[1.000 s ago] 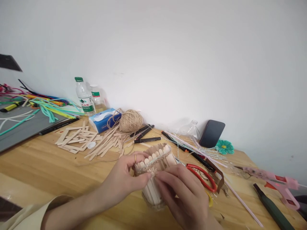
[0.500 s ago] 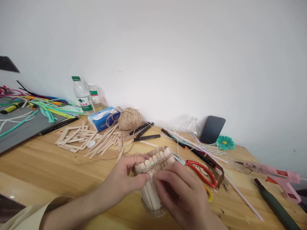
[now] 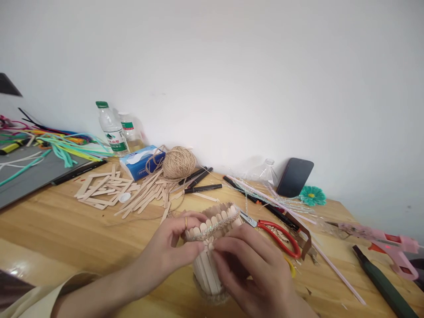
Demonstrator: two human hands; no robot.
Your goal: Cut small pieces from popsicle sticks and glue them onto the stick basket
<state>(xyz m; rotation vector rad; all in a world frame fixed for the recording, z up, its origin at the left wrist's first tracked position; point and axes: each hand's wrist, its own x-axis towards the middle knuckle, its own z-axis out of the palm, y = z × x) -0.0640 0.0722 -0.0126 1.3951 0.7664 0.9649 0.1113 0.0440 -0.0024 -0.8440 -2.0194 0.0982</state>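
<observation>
Over the table (image 3: 106, 243), a cup (image 3: 205, 269) of round-ended wooden sticks is held at its rim (image 3: 214, 223) by the left hand (image 3: 168, 247). Oval petals (image 3: 209, 243) are touched by the right hand (image 3: 253, 260); its grip, partly hidden, cannot be judged.

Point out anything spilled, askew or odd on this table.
Small pale bits lie strewn inside the red handle loop, perhaps spilled offcuts. Loose craft sticks sprawl untidily by the twine ball. Nothing looks clearly damaged.
</observation>
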